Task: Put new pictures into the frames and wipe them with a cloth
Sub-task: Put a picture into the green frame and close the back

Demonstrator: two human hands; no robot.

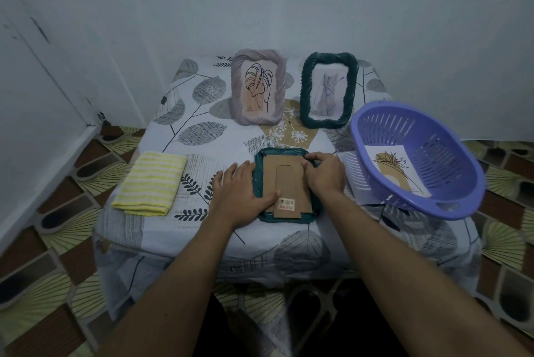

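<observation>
Left of centre: the folded yellow striped cloth (150, 183) is lying unused. Centre: the teal frame (289, 219) is lying face down. The left hand (237, 194) is resting flat, fingers straight, steadying its left rim. The right hand (323, 174) is curling its fingertips onto the upper right corner of the cardboard backing (289, 180). Judged step: the backing is being worked, whether loose or home is unclear. Next, probably, the leaf print (396, 168) is waiting in the purple basket (450, 183) at right. The barcode sticker (286, 203) is showing red print too small to read.

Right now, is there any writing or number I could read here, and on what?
Sticker on the cardboard back of the face-down frame: a barcode and orange digits, too blurred to read.
Small print on the leaf picture in the pale frame: too small to read.
Nothing else legible.
</observation>
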